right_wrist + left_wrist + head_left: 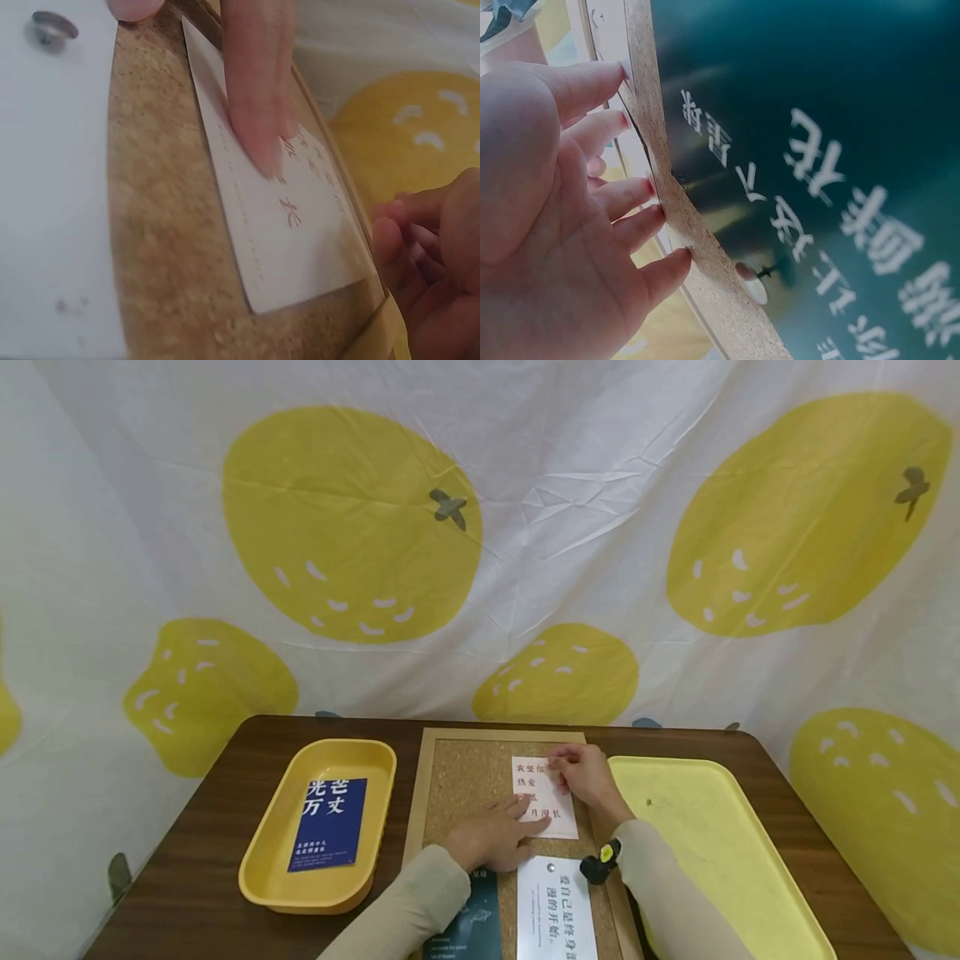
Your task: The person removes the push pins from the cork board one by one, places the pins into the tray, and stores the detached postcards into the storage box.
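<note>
beside open cork (467, 783), unclenched left hand (493, 835) presses white card (555, 797); right hand (588, 779) at its upper-right edge, grip impossible to tell.

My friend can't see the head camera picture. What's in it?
A left hand rests on a red-lettered white card on a corkboard while the right hand is at its top right corner. Below are a dark green card and another white card. A blue card lies in an orange tray at left; a pale yellow tray is at right.
</note>
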`<state>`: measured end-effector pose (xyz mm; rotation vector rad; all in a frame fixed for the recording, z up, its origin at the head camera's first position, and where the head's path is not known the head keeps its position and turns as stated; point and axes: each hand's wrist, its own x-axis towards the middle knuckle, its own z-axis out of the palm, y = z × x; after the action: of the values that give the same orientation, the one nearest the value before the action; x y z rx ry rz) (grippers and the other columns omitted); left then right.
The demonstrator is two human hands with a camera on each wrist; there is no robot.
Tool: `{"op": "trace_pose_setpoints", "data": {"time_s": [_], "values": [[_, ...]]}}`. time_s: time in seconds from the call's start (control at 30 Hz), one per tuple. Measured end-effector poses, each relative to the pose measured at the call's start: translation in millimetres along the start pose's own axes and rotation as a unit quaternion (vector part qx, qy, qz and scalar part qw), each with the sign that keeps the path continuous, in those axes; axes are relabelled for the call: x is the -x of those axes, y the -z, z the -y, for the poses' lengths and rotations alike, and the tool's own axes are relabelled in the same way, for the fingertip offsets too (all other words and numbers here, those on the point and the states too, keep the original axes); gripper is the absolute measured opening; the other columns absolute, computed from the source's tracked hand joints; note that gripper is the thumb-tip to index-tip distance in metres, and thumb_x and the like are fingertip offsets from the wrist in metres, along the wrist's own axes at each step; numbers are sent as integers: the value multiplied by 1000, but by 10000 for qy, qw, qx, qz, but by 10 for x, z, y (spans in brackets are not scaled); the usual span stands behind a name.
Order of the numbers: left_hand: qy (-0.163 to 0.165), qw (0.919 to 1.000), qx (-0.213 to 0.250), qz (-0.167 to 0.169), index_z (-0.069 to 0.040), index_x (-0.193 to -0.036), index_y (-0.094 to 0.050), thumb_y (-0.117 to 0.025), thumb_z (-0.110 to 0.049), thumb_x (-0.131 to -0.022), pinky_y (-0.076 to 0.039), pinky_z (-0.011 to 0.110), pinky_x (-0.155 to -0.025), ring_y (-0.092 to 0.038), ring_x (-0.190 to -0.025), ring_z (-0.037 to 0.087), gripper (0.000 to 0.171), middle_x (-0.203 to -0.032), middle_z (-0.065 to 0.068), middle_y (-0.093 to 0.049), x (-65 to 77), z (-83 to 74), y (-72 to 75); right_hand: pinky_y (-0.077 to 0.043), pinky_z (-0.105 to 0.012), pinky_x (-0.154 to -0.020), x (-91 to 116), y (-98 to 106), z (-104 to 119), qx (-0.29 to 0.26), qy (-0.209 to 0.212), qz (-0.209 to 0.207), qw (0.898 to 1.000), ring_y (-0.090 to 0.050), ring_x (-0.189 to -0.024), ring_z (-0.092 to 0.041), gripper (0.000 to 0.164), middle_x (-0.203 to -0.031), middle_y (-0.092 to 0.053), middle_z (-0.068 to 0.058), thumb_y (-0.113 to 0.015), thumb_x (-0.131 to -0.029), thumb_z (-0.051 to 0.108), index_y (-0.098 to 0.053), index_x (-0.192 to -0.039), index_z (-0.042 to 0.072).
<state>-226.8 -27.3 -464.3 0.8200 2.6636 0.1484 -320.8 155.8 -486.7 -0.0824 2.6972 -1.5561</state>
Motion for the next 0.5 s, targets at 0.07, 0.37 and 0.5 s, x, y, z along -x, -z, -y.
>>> {"op": "trace_pose_setpoints", "data": {"time_s": [0.07, 0.37, 0.5], "values": [[-1, 10000, 33, -8, -41, -144, -30, -44, -43, -96, -19, 37, -114, -15, -143, 17, 50, -155, 1, -19, 0, 1, 3, -47, -27, -45, 14, 35, 2, 22, 76, 2, 10000, -54, -50, -17, 14, -75, -65, -13, -55, -92, 6, -68, -96, 3], [-37, 10000, 8, -52, -41, -144, -29, -44, -43, -96, -19, 37, -114, -15, -143, 17, 50, -155, 0, -19, 14, 2, -4, -47, -27, -44, 69, 162, 2, 307, 320, 28, 9990, -55, -50, -21, 14, -70, -62, -15, -56, -92, 8, -67, -96, 2], [-41, 10000, -28, -72, -42, -144, -29, -44, -43, -96, -19, 37, -114, -16, -143, 17, 50, -155, 0, -20, 20, -1, 1, -46, -27, -43, 88, 211, 8, 404, 435, 70, 9982, -55, -49, -22, 14, -65, -60, -17, -57, -91, 9, -66, -95, -1]]}}
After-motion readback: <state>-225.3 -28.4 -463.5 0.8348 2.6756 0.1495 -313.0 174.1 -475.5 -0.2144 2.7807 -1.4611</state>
